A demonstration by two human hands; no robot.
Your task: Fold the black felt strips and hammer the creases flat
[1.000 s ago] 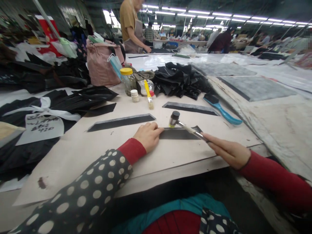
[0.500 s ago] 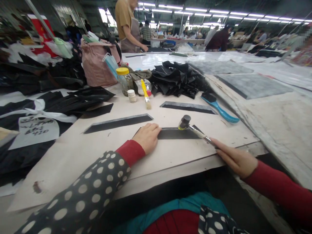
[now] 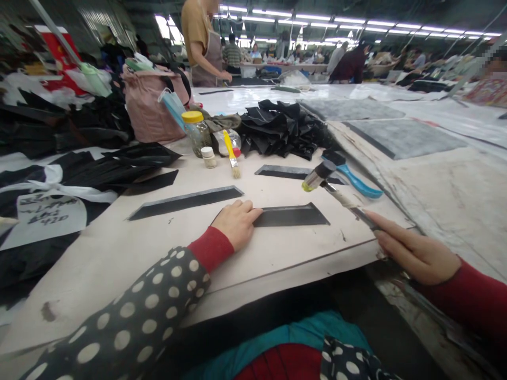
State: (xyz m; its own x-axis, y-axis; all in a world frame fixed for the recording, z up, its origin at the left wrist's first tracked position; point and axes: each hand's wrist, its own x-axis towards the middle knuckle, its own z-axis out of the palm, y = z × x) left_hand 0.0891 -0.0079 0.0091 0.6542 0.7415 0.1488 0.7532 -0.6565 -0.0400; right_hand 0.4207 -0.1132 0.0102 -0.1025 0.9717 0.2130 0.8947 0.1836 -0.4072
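Observation:
A black strip point(image 3: 291, 215) with slanted ends lies on the pale work board in front of me. My left hand point(image 3: 235, 224) rests flat over its left end, fingers stretched out and pressing down. In my right hand point(image 3: 420, 250) is the handle of a small mallet point(image 3: 319, 176), with one dark face and one yellow-green face. The mallet's head hovers above the board, up and right of the strip and apart from it. Two more black strips with grey edges lie beyond: one at left point(image 3: 186, 203), the other point(image 3: 273, 172) partly covered by the mallet.
Behind the strips stand a yellow-handled paintbrush point(image 3: 232, 155), a small white bottle point(image 3: 208, 157), a yellow-lidded jar point(image 3: 196, 134) and a pink bag point(image 3: 152, 108). A blue-handled brush point(image 3: 358, 184) lies at right. Black pieces point(image 3: 283, 129) are heaped behind. A co-worker point(image 3: 204, 47) stands across the table.
The mallet has lifted off the strip and moved to the right, along with my right hand. My left hand stays on the strip's left end. The view has shifted slightly.

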